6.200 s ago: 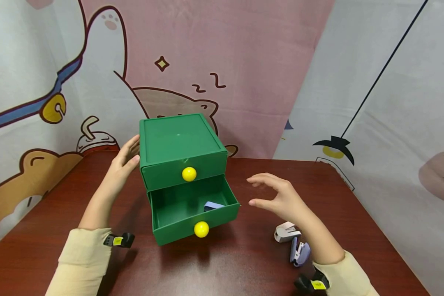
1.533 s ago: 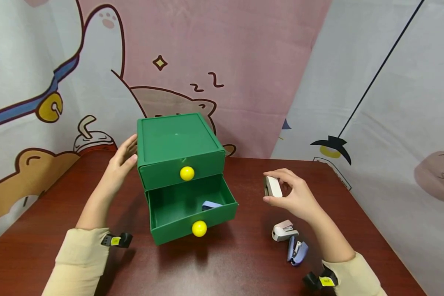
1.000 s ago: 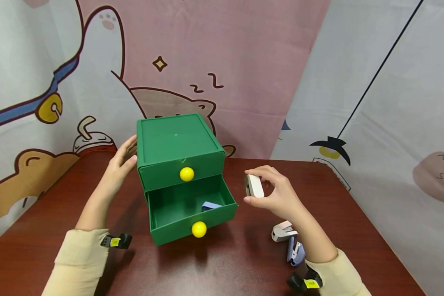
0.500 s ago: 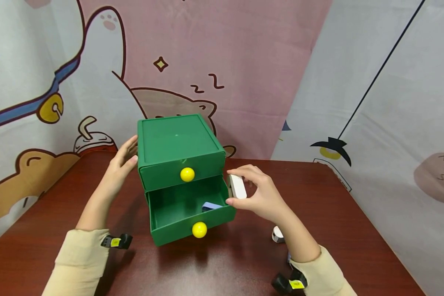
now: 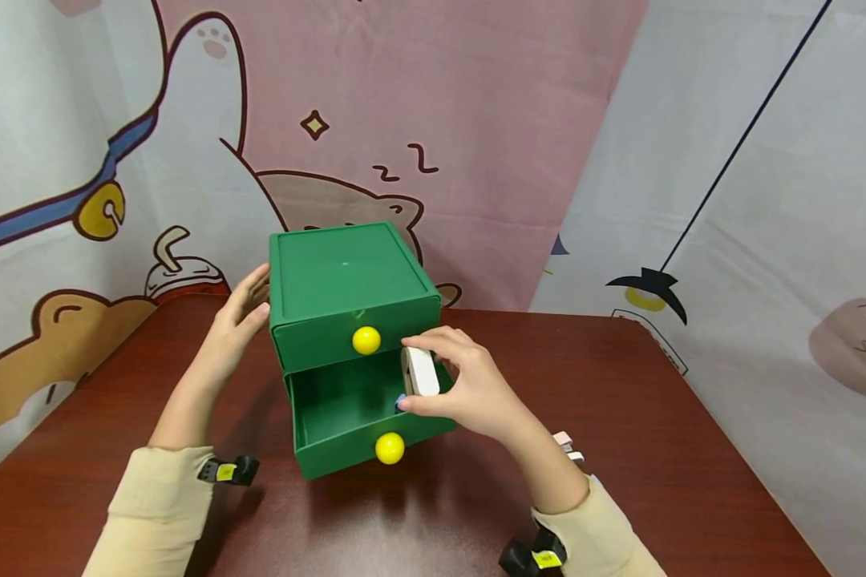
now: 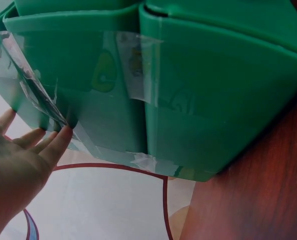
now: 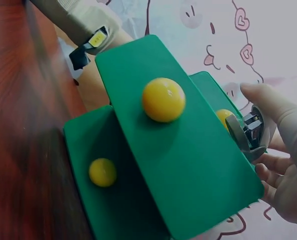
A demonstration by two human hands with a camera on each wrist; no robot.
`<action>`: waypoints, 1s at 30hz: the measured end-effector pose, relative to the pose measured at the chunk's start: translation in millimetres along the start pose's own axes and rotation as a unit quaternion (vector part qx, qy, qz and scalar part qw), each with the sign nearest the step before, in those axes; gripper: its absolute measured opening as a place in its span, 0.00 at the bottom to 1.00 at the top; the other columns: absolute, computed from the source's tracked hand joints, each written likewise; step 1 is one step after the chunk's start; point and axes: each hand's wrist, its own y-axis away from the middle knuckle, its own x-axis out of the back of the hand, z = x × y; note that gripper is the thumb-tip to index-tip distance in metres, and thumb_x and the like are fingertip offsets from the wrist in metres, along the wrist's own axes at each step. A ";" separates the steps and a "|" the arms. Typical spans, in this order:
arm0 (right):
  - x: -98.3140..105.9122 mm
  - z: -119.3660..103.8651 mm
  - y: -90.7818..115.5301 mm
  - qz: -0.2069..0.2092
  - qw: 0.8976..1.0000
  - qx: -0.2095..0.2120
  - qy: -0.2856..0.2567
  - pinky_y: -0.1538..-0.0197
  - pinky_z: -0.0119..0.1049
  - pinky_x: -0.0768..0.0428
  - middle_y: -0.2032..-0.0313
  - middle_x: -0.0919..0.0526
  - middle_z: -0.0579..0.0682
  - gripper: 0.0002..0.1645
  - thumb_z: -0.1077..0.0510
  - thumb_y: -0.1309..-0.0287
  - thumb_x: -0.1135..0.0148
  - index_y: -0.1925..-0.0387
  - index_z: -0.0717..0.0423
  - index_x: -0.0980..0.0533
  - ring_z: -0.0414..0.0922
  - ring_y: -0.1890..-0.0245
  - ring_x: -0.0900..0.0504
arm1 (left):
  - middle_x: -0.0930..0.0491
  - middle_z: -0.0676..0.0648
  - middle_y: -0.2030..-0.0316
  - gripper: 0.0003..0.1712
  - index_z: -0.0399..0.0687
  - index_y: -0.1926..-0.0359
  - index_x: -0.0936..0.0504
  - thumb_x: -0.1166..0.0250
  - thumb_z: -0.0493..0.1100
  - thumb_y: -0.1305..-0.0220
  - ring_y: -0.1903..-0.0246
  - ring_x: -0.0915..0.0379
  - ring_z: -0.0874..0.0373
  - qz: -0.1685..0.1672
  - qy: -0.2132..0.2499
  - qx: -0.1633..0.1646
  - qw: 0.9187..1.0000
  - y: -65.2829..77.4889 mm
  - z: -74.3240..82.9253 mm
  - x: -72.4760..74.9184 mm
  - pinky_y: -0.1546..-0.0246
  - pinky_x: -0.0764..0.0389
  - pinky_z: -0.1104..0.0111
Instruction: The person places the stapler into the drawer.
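Over on the left, the person's left hand (image 5: 234,320) has its fingers straight and a bit spread, tips resting against the side of a green drawer cabinet (image 5: 346,268) on the reddish-brown worktop (image 5: 440,529). The middle drawer (image 5: 339,458) is pulled out with a bit of something blue (image 5: 400,402) peeking up inside, and I can see a white stapler (image 5: 423,373) over its right side, pinched between the right hand's (image 5: 472,385) thumb and fingers. Further right, some pale thing (image 5: 563,439) is mostly hidden behind the forearm.
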 end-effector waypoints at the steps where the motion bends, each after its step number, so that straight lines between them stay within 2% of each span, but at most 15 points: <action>1: -1.7 -0.9 -0.9 -0.003 1.000 -0.003 0.003 0.61 0.43 0.27 0.51 0.24 0.38 0.37 0.50 0.60 0.20 0.44 0.49 0.22 0.40 0.53 0.30 | 0.48 0.38 0.29 0.33 0.50 0.25 0.50 0.52 0.41 0.27 0.32 0.52 0.45 0.000 -0.002 0.001 1.000 0.1 0.4 -0.1 0.46 0.36 0.73; 10: -10.3 -3.5 -5.5 -0.010 1.000 -0.014 0.019 0.60 0.41 0.27 0.49 0.24 0.37 0.39 0.49 0.61 0.20 0.43 0.48 0.23 0.37 0.51 0.31 | 0.48 0.39 0.29 0.33 0.51 0.25 0.49 0.52 0.42 0.27 0.32 0.51 0.45 0.004 -0.009 0.002 1.000 0.1 0.7 -0.1 0.45 0.36 0.73; 16: -15.5 -3.7 -7.2 -0.022 0.999 -0.024 0.025 0.58 0.38 0.26 0.49 0.25 0.37 0.40 0.47 0.60 0.21 0.42 0.48 0.24 0.38 0.52 0.31 | 0.48 0.40 0.29 0.33 0.53 0.25 0.49 0.52 0.43 0.27 0.32 0.52 0.45 0.003 -0.019 0.006 1.000 0.0 0.3 0.4 0.43 0.37 0.67; 21: -18.2 -5.2 -7.5 -0.041 0.998 -0.041 0.032 0.55 0.38 0.25 0.48 0.25 0.39 0.42 0.45 0.60 0.21 0.41 0.49 0.25 0.39 0.52 0.30 | 0.48 0.41 0.29 0.32 0.54 0.25 0.49 0.53 0.43 0.26 0.31 0.52 0.46 0.001 -0.029 0.008 1.000 -0.4 0.3 1.5 0.41 0.39 0.62; 27: -18.9 -6.2 -6.9 -0.072 0.995 -0.065 0.039 0.52 0.39 0.25 0.44 0.26 0.42 0.43 0.44 0.57 0.23 0.38 0.49 0.27 0.40 0.46 0.32 | 0.48 0.41 0.29 0.32 0.55 0.25 0.50 0.53 0.44 0.26 0.31 0.52 0.46 -0.002 -0.028 0.010 1.000 -0.6 0.2 2.0 0.42 0.39 0.63; 30: -19.0 -4.9 -6.8 -0.084 0.993 -0.071 0.043 0.53 0.39 0.24 0.43 0.26 0.43 0.42 0.44 0.55 0.24 0.38 0.49 0.27 0.40 0.47 0.32 | 0.48 0.41 0.29 0.32 0.55 0.25 0.50 0.53 0.44 0.26 0.31 0.52 0.46 -0.002 -0.027 0.012 1.000 -0.3 0.0 2.0 0.42 0.39 0.63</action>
